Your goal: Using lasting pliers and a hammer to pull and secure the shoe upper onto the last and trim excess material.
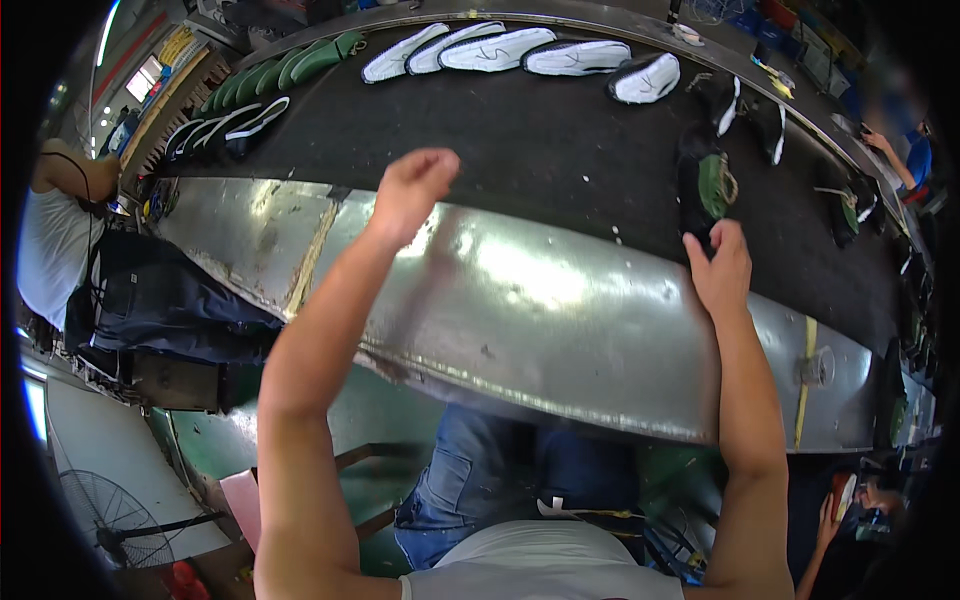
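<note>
My left hand (pixel 414 192) is raised over the near edge of the dark work surface (pixel 480 130), its fingers curled together. Nothing shows in it, though its palm is hidden. At the right, a black and green shoe upper (pixel 712 188) with a tan lace or cord lies lengthwise, pointing away from me. My right hand (pixel 724 268) is at its near end, thumb on one side and fingers on the other. The dark material there blends into the surface, so the exact contact is hard to see. Below both hands runs a shiny metal ledge (pixel 600 330).
White-soled pieces (pixel 497 50) line the far side; green uppers (pixel 290 68) and black ones (pixel 225 130) sit at the far left. More shoe parts (pixel 850 212) lie right. A clear cup (pixel 820 367) stands on the ledge. People work at left (pixel 65 240) and right (pixel 900 165).
</note>
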{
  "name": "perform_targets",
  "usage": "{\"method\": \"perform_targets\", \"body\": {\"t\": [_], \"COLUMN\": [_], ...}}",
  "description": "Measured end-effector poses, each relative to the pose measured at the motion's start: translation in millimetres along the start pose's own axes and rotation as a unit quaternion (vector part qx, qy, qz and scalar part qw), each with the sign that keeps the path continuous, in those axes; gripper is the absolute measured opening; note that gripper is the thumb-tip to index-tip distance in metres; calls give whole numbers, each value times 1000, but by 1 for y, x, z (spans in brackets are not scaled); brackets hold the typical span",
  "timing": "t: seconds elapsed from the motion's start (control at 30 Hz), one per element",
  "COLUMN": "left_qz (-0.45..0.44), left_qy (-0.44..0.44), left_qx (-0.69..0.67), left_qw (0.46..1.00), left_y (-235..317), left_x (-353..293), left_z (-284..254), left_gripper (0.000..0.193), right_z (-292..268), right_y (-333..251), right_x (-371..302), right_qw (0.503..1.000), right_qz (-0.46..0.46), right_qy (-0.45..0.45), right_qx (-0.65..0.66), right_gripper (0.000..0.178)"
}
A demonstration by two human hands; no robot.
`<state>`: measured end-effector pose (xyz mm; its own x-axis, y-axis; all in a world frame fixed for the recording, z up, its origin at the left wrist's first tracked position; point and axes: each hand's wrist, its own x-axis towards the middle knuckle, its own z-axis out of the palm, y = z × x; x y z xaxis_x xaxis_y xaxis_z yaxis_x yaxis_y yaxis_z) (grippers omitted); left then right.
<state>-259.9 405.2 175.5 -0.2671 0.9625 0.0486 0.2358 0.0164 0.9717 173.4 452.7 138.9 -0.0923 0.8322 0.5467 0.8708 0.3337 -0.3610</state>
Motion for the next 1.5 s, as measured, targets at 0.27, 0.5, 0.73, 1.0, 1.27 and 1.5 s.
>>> {"method": "perform_targets", "body": {"t": [0.27,0.5,0.73,1.0,1.27,1.5], "left_qz": [2,-11,4,10,-9,117], "left_qy": [204,169,-23,27,-9,-21], "left_qx": [311,416,508,562,572,609], "left_qw": [928,894,861,827,820,784], "left_y": [-68,-63,-45,-22,75,84], "left_x": [269,361,370,270,-39,-230], "left_z": [-42,-7,-22,8,-69,-67], "left_gripper": [66,89,100,91,74,71], "right_z": [5,2,5,13,20,-10], "right_y": [-5,-9,-25,-19,-17,-47], "right_x": [2,4,13,4,3,-22], "right_qw": [994,992,992,990,990,987], "right_qz": [-20,29,15,23,5,-83], "right_qy": [-89,-118,-118,-94,-101,-3], "right_qx": [53,46,43,100,96,134], "right_gripper": [30,27,24,25,24,21]}}
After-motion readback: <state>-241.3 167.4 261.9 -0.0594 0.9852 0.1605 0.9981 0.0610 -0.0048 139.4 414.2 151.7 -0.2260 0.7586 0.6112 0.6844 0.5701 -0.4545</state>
